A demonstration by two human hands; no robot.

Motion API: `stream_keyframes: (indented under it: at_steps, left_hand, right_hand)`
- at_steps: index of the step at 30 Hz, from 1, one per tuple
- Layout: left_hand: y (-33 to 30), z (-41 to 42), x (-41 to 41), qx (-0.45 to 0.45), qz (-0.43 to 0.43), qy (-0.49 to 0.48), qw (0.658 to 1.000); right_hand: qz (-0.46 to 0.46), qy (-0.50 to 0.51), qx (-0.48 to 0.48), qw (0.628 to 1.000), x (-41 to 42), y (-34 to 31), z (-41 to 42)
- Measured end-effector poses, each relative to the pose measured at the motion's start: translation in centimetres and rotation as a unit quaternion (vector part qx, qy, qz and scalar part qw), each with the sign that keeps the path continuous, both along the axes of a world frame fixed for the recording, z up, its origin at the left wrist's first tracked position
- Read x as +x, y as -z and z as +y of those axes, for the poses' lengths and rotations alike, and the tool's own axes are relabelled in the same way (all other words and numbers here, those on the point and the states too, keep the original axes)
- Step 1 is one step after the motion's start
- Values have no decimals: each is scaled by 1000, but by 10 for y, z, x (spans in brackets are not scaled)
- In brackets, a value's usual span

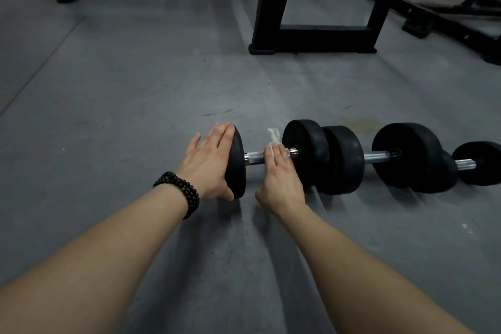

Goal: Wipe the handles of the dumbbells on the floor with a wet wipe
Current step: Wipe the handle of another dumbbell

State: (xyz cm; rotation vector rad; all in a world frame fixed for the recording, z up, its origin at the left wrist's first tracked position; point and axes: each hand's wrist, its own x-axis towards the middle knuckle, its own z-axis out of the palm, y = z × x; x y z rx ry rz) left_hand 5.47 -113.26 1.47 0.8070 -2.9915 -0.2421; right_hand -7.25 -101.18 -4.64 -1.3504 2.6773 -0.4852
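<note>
Landmark: the nearest dumbbell [273, 156], black, lying on its side on the grey floor [135, 89], its bar running left to right.
Left hand [208, 161]: flat against the outer face of that dumbbell's left weight head [235, 163], fingers straight and together, thumb at the head's lower edge; its grip is wide and curls round nothing. A dark bead bracelet [179, 192] sits on the wrist.
Right hand [280, 173]: laid over the right part of the dumbbell's knurled metal handle [253, 158], fingers reaching over the bar with the wipe beneath them; whether the fingertips curl under the bar I cannot tell.
Wet wipe [273, 138]: white and crumpled, pressed on the handle under the right fingers, a tuft sticking up behind them, just left of the right weight head [305, 152].
Bare handle: the stretch between the left weight head and the right hand shows uncovered.
Second dumbbell [379, 156]: right of the landmark, its near head touching the landmark's right head.
Third dumbbell [477, 163]: further right, cut off by the frame edge.
Black metal frame [311, 35]: beyond the landmark, standing on the floor.
</note>
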Motion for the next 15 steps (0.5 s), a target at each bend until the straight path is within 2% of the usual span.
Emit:
stream_keyframes:
  at_steps: [2, 5, 9, 12, 15]
  left_hand:
    - [1, 1, 0, -2, 1, 0, 1000]
    - [-2, 5, 2, -5, -8, -10, 1000]
    - [-6, 12, 2, -24, -31, -40, 998]
    - [-12, 22, 8, -38, -66, -74, 994]
    - [-22, 36, 22, -39, -47, -83, 995]
  right_hand:
    - [-15, -5, -37, 999, -8, -5, 9]
    - [8, -1, -54, 998, 0, -14, 29]
    - [51, -57, -27, 997, 26, -34, 59]
    - [76, -59, 11, 995, 26, -57, 73]
    - [92, -43, 51, 994, 22, -90, 77]
